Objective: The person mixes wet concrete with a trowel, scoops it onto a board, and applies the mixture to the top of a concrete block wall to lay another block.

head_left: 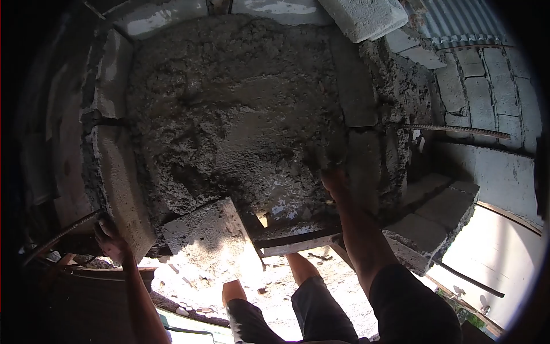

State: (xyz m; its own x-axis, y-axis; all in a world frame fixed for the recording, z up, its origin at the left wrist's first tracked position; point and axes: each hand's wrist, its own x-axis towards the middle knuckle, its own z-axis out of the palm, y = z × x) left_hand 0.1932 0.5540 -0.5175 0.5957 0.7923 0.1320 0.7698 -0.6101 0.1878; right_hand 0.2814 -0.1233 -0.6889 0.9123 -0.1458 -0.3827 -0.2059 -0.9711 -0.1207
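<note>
My left hand (112, 243) rests at the near end of a long concrete block (117, 189) on the left, beside a rebar rod (63, 236). Its fingers look stretched out against the block, with nothing seen in them. My right hand (333, 176) reaches down to the right edge of a bed of wet concrete (246, 132), close to the right-hand blocks. Deep shadow and dark mortar hide its fingers, so I cannot make out whether it holds anything. The concrete is rough and lumpy, with a smoother patch in the middle.
A flat grey slab (206, 226) lies at the near edge, beside a narrow board (298, 241). Concrete blocks (424, 223) stand at the right, with a rebar rod (458, 131) sticking out above. Another block (369, 20) sits at the far right corner. Sunlit rubble (275, 281) lies below.
</note>
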